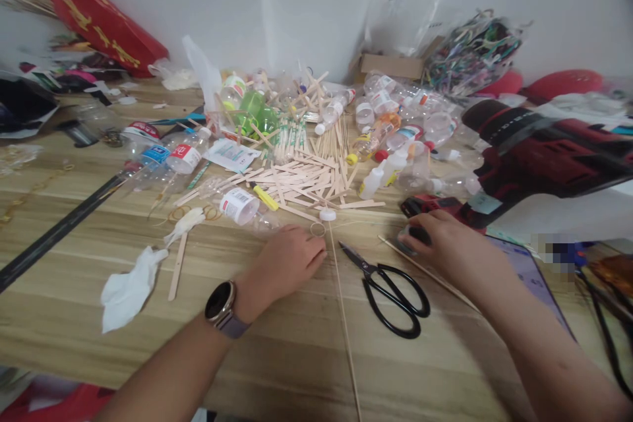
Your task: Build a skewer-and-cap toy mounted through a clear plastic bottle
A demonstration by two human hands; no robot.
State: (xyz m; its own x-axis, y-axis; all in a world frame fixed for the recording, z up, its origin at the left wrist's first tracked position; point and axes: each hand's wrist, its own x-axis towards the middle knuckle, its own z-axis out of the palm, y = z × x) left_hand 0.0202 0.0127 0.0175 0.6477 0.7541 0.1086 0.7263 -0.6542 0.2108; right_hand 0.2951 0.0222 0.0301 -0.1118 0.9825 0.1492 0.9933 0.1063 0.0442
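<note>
My left hand (287, 260), a watch on its wrist, rests low over the table with its fingers curled together. What lies inside them, if anything, is hidden. Just beyond its fingertips are a small thin ring (318, 229) and a white bottle cap (327, 214). A long thin wooden stick (342, 303) runs from the cap toward me. Black-handled scissors (390, 290) lie between my hands, blades pointing away to the left. My right hand (440, 247) closes around a small dark rounded thing (418, 235) beside the base of a red-and-black power drill (539, 151). Another wooden stick (425, 270) passes beneath it.
Flat wooden sticks (306, 178) lie heaped mid-table among several plastic bottles (237, 204). A yellow-handled tool (264, 196) lies nearby. At left are a crumpled tissue (131, 290), a single flat stick (178, 267) and a long dark bar (59, 231). A purple-screened device (524, 270) lies at right.
</note>
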